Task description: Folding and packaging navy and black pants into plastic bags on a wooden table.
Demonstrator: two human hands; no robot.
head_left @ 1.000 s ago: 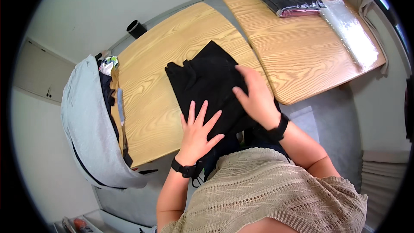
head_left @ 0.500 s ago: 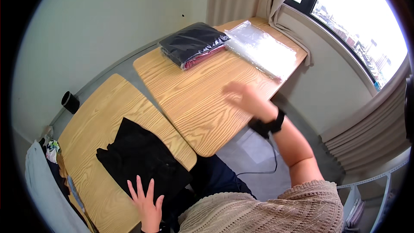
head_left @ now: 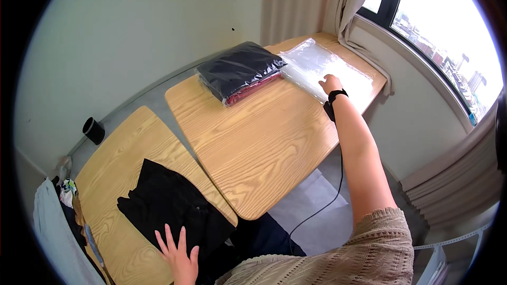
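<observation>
A folded black garment (head_left: 174, 200) lies on the near left table. My left hand (head_left: 179, 258) rests on its lower part, fingers spread and palm down. Stretched out to the far right, my right hand (head_left: 331, 83) is over a stack of clear plastic bags (head_left: 311, 63). Its fingers are bent with the thumb apart, and nothing shows held in them; whether the fingertips touch the plastic I cannot tell. Left of the bags sits a pile of folded clothes in clear wrapping (head_left: 240, 71), dark on top and red beneath.
Two wooden tables (head_left: 253, 163) stand side by side with a narrow gap between them. Pale and dark clothes (head_left: 50, 221) hang at the left edge. A black bin (head_left: 94, 131) stands on the floor by the wall. A black cable (head_left: 322, 208) hangs below my right arm.
My right hand has moved away from me and to the right, from above the table to the plastic bags. My left hand stays on the black garment. The view has shifted slightly.
</observation>
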